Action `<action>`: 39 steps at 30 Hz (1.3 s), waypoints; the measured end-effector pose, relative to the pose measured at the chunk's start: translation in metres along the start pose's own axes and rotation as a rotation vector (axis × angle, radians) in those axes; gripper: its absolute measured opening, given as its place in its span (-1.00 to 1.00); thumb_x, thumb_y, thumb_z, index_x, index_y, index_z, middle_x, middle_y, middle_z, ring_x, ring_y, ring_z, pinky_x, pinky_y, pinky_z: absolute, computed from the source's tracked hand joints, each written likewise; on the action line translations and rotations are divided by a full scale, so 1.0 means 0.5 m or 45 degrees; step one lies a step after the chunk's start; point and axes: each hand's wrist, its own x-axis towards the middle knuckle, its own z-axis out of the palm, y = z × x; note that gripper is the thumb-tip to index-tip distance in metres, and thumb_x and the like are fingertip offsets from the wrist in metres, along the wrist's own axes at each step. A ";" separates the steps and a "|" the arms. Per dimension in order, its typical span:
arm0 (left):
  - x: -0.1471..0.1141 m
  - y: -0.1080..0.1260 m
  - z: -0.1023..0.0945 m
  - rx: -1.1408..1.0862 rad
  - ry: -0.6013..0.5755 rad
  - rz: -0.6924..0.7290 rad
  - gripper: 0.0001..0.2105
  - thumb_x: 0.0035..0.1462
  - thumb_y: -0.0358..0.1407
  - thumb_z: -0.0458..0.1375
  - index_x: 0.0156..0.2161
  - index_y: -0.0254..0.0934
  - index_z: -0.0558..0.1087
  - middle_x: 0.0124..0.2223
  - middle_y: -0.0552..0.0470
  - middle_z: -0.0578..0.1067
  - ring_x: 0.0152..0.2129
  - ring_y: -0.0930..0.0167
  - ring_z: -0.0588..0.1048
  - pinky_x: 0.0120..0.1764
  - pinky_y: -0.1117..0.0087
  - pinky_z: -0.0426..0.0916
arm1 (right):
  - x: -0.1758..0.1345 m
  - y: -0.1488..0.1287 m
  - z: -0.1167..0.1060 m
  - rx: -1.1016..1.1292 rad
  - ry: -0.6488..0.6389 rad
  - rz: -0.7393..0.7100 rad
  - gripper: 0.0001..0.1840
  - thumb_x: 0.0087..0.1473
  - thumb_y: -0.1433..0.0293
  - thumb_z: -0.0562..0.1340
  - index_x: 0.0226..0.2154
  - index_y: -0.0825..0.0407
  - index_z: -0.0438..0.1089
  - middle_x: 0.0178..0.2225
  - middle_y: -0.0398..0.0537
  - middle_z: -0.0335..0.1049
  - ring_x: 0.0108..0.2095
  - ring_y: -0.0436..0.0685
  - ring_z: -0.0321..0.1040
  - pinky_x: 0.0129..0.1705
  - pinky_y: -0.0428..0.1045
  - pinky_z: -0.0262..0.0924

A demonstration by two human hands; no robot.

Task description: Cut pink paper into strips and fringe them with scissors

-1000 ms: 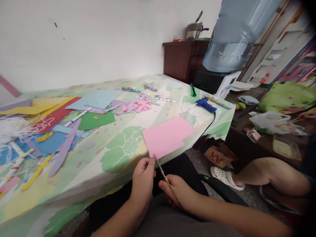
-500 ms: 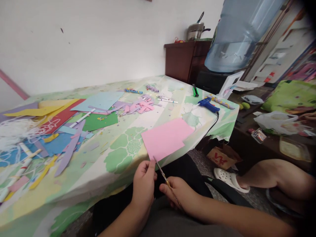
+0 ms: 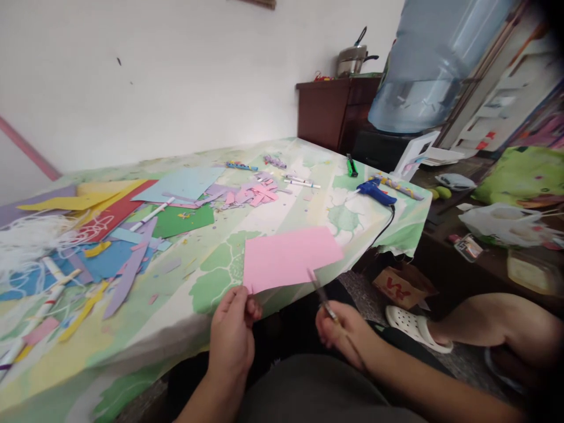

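A sheet of pink paper (image 3: 288, 255) extends over the near edge of the table, with a notch in its right side. My left hand (image 3: 231, 332) is closed, its thumb and fingers pinching the sheet's near left corner. There is a small slit in the paper's edge beside those fingers. My right hand (image 3: 346, 335) is wrapped round a pair of scissors (image 3: 325, 301), smeared by motion. Their tips point up at the notched edge of the sheet; whether they touch it I cannot tell.
Coloured sheets (image 3: 180, 185), pink paper scraps (image 3: 258, 192) and white string (image 3: 35, 235) lie to the left and behind. At the right are a blue glue gun (image 3: 374, 192) and a green box cutter (image 3: 351, 165). Another person's leg (image 3: 489, 320) is beside the table.
My hands have moved apart. The scissors have left the slit near my left fingers and shifted right. My left hand has moved left, and the pink sheet has turned with it.
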 end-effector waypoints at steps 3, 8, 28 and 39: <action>0.003 0.048 -0.012 -0.114 0.023 0.089 -0.87 -0.07 -0.34 0.00 -0.58 -0.29 0.21 -0.69 0.19 0.18 -0.73 0.57 0.17 -0.66 0.53 0.09 | 0.021 -0.002 -0.044 0.161 0.162 -0.058 -0.55 -0.12 0.03 -0.04 -0.56 0.10 0.16 -0.51 -0.02 0.24 -0.51 0.01 0.21 -0.47 -0.04 0.15; -0.034 0.064 -0.020 -0.200 -0.036 0.175 -0.89 -0.05 -0.36 -0.05 -0.55 -0.28 0.22 -0.64 0.16 0.23 -0.69 0.55 0.22 -0.64 0.51 0.14 | 0.053 -0.026 -0.043 0.497 -0.004 -0.121 -0.60 -0.07 0.07 -0.05 -0.48 0.08 0.18 -0.24 0.10 0.25 -0.24 0.14 0.22 -0.22 0.10 0.12; 0.011 0.048 0.025 0.314 -0.067 -0.370 -0.82 -0.08 -0.26 0.00 -0.58 -0.28 0.13 -0.72 0.19 0.24 -0.81 0.60 0.19 -0.75 0.58 0.05 | 0.067 -0.053 -0.047 0.239 -0.696 0.455 -0.43 -0.12 -0.03 -0.14 -0.62 0.15 0.15 -0.70 -0.14 0.19 -0.72 -0.10 0.16 -0.69 -0.17 0.07; 0.023 0.147 0.066 1.100 -0.535 0.039 -0.81 -0.07 -0.26 -0.06 -0.60 -0.28 0.27 -0.63 0.13 0.35 -0.63 0.50 0.33 -0.52 0.49 0.19 | 0.036 -0.101 -0.072 0.524 -0.937 0.612 -0.29 -0.26 -0.15 -0.17 -0.64 0.18 0.18 -0.72 -0.13 0.15 -0.75 -0.13 0.11 -0.73 -0.20 0.01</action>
